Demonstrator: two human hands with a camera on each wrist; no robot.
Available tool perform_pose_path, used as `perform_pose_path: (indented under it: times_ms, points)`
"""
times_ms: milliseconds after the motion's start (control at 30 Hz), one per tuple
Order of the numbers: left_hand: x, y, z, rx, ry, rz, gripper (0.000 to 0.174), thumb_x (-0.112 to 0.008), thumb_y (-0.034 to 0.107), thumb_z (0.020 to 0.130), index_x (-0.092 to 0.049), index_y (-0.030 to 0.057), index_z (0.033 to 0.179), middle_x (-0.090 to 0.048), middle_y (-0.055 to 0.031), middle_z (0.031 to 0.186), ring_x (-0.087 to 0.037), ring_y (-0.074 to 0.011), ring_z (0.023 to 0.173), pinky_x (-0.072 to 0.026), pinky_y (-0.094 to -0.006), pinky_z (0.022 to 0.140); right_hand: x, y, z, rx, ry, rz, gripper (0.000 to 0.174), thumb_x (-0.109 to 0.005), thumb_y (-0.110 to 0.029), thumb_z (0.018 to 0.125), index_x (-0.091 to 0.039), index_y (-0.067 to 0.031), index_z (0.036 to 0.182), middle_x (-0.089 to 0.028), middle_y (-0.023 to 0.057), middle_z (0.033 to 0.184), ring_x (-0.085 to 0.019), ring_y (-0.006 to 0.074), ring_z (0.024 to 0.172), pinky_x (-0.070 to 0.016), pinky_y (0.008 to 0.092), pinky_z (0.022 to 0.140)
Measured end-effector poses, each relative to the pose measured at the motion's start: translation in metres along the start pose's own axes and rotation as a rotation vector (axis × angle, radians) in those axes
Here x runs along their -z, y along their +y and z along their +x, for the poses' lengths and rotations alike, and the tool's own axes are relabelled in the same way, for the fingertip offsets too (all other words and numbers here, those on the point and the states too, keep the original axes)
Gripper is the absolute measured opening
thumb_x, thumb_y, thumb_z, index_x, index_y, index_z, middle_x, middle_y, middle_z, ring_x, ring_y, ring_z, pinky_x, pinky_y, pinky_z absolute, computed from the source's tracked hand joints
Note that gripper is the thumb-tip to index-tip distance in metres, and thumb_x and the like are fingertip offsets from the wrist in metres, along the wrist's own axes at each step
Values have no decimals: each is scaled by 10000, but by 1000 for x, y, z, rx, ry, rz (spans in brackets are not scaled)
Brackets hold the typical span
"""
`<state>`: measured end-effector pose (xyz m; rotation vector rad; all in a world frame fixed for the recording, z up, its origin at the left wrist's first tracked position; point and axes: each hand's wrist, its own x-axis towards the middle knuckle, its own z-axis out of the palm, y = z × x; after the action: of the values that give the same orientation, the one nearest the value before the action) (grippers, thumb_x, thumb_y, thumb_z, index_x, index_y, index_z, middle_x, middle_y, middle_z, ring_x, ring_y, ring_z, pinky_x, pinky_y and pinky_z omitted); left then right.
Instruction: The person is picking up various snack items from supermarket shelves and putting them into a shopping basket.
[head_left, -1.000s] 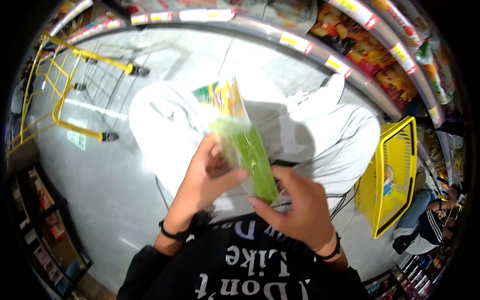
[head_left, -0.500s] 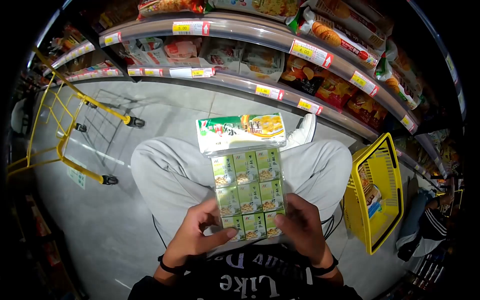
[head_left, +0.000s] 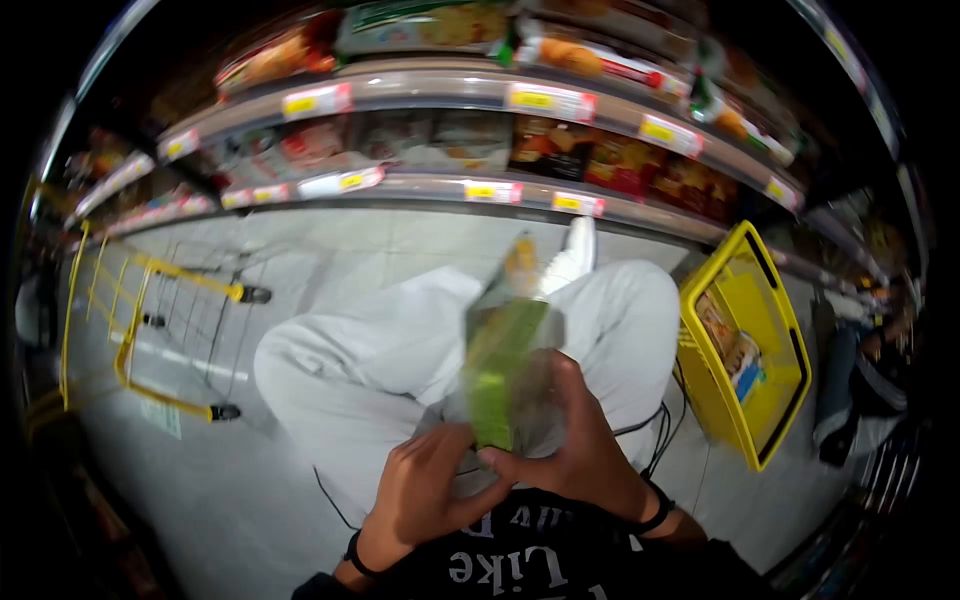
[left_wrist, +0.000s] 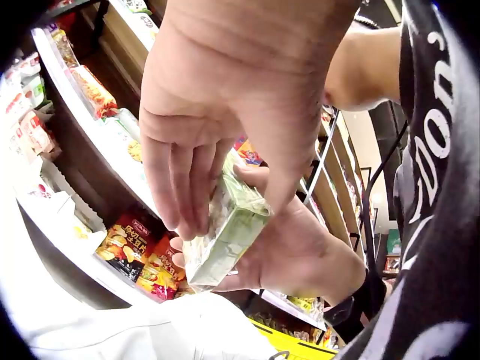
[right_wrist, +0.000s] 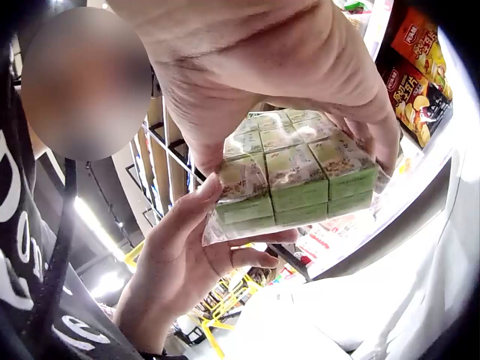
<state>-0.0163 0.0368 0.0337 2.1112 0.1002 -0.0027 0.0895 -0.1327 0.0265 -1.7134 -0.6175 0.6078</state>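
Observation:
A clear-wrapped pack of mung bean cakes (head_left: 495, 375), made of small green boxes in rows, is tilted on edge above the person's lap, blurred in the head view. My right hand (head_left: 575, 435) grips it, thumb at the near end and fingers along the far side. In the right wrist view the printed box tops of the pack (right_wrist: 296, 161) face up under that hand. My left hand (head_left: 430, 485) holds the near corner; its thumb meets the pack near the right thumb, and its fingers (right_wrist: 259, 259) reach below the wrapper.
A yellow basket (head_left: 715, 400) with a few packaged goods stands right of the knee. On the left is a yellow-framed trolley (head_left: 125, 345). Shelves with price tags (head_left: 550, 100) and snack bags (head_left: 620, 165) curve across the front. A cable (head_left: 665, 430) runs beside the right leg.
The pack was on edge, then lay flat with its label and box fronts facing up, and is now turned on edge again. The head view has swung toward the shelves.

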Motion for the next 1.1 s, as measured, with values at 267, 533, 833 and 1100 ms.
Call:
perform_pose_path:
  times_ms: [267, 533, 833, 1100]
  points:
    - [-4, 6, 13, -261, 22, 24, 518, -829, 50, 672, -629, -41, 1141, -693, -184, 1105, -678, -345, 975, -546, -388, 829, 96, -19, -19, -39, 219, -27, 858, -878, -191, 735, -378, -5, 1408, -568, 118, 1278, -591, 210, 1164, -495, 359, 974]
    - [-10, 1, 12, -84, 87, -15, 457, -736, -9, 718, -630, -4, 1162, -683, -192, 1128, -655, -350, 1057, -477, -387, 960, 239, -48, -83, -371, 638, -459, 750, -850, -287, 742, -500, 48, 1314, -652, 85, 1017, -626, 135, 742, -513, 264, 626]
    - [-14, 24, 25, -46, 36, 154, 389, -713, 47, 775, -627, -15, 1149, -677, -188, 1122, -644, -358, 1058, -472, -391, 951, 466, 73, -87, -789, 701, -833, 622, -790, -466, 699, -637, 70, 975, -669, 133, 864, -630, 226, 687, -498, 368, 632]
    - [-28, 33, 45, 73, -7, 241, 388, -711, 68, 781, -628, -16, 1151, -669, -199, 1129, -630, -387, 1062, -473, -401, 944, 587, 167, -21, -655, 838, -696, 545, -784, -480, 673, -671, 53, 706, -678, 209, 745, -669, 311, 715, -504, 448, 732]
